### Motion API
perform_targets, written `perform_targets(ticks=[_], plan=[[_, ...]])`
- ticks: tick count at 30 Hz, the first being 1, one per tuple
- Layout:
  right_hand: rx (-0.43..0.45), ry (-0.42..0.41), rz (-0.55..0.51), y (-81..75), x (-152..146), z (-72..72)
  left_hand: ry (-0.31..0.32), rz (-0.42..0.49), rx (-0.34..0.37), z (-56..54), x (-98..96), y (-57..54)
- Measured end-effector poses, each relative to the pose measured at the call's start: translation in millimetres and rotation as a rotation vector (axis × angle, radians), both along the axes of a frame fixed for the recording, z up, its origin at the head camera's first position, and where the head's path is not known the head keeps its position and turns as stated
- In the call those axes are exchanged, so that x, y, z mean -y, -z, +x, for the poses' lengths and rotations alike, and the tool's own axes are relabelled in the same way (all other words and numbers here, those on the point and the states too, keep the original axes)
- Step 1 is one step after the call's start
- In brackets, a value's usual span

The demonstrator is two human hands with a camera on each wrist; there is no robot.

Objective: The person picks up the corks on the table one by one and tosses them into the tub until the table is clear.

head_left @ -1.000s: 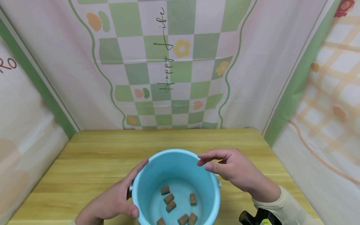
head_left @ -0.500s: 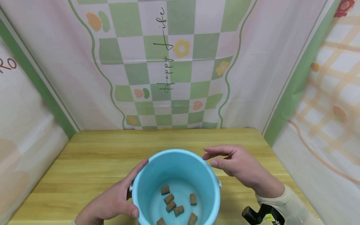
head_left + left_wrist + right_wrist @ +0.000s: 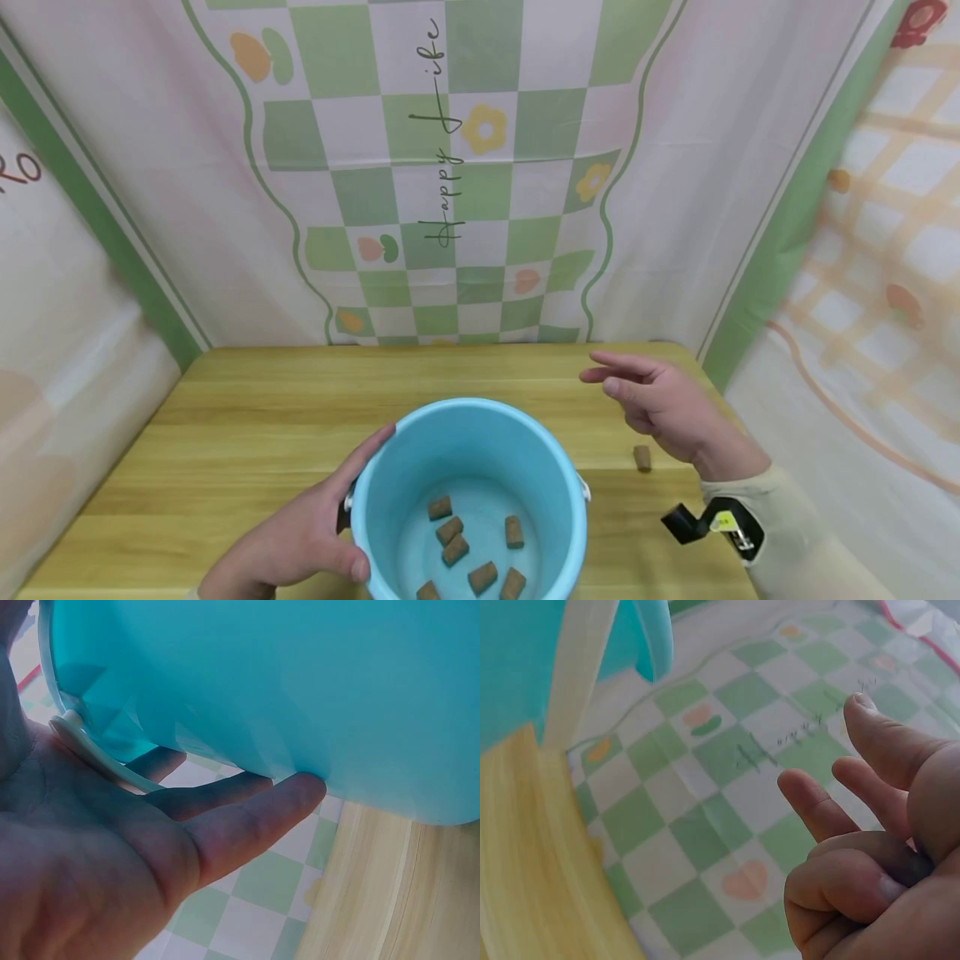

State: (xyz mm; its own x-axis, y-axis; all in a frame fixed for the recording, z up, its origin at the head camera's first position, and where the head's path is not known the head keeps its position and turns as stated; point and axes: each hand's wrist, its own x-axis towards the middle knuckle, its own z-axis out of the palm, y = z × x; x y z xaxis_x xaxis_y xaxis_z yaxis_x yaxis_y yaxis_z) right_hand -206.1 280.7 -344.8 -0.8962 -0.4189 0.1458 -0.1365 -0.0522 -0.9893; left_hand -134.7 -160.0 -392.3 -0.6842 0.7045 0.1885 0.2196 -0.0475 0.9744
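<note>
A light blue bucket (image 3: 472, 446) stands on the wooden table with its mouth facing up. Several brown corks (image 3: 454, 548) lie scattered on its floor. My left hand (image 3: 303, 529) holds the bucket's left side, thumb at the near rim and fingers spread along the outer wall. In the left wrist view its fingertips (image 3: 304, 791) touch the wall below the white handle (image 3: 97, 754). My right hand (image 3: 667, 408) hovers right of the bucket, thumb and two fingers stretched out, the others bent inward; no object shows in it. One cork (image 3: 642, 458) lies on the table beneath it.
The table (image 3: 247, 433) runs back to a green-and-white checkered cloth (image 3: 480, 192). Printed cloths hang at the left (image 3: 67, 333) and right (image 3: 862, 333). A black wrist-worn device (image 3: 716, 525) sits on my right sleeve.
My right hand has moved away from the bucket's rim, back and to the right. A cork on the table now shows under it. One cork inside the bucket has rolled a little.
</note>
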Motion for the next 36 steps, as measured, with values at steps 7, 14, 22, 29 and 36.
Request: perform_targets(ticks=[7,14,22,29,36], plan=[[0.069,0.088,0.034,22.6,-27,-18.4,0.000,0.001,0.007,0.0,0.4,0.8],[0.149,0.134,0.017,56.8,-63,-37.2,0.003,-0.001,0.009,-0.1,0.4,2.0],[0.237,0.226,0.062,83.8,-93,-40.7,0.003,-0.005,-0.010,-0.4,0.5,2.8],[0.335,0.292,0.068,106.6,-112,-45.0,0.006,-0.001,-0.008,-0.2,0.7,2.3],[0.427,0.317,0.018,130.4,-124,-53.4,0.003,-0.004,-0.019,-0.8,0.3,3.0]])
